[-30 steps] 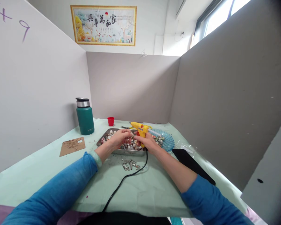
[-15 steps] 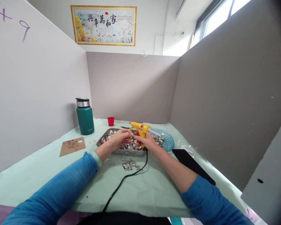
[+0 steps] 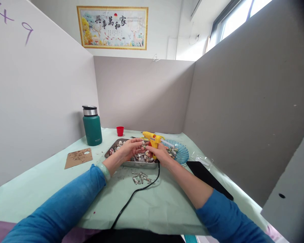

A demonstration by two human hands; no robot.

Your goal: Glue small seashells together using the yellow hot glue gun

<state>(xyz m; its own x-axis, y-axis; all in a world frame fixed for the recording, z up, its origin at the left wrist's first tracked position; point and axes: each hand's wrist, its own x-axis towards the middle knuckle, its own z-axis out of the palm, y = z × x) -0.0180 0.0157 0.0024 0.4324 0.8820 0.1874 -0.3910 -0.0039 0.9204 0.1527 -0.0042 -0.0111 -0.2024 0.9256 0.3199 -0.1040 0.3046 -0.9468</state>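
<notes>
My right hand (image 3: 160, 154) is closed round the handle of a yellow hot glue gun (image 3: 153, 138), whose nozzle points left and whose clear glue stick juts out behind. My left hand (image 3: 132, 149) pinches a small pale piece (image 3: 143, 143) at its fingertips, close to my right thumb; its exact kind is too small to tell. Both hands hover over a metal tray (image 3: 142, 165) of small white and reddish-brown pieces that look like shells. In front of the tray lies a little pile of silvery metal clips (image 3: 141, 178).
Behind my right hand is a blue scalloped plate (image 3: 182, 153) with small pieces. The black cord (image 3: 126, 203) runs toward me. Also here are a green bottle (image 3: 92, 127), red cup (image 3: 120, 131), brown card (image 3: 78, 158), black strip (image 3: 209, 180) and clear plastic bag (image 3: 202, 160). Grey panels enclose the table.
My left fingers have loosened and spread a little around the pale piece. The glue gun has shifted very slightly to the right, still in my right hand.
</notes>
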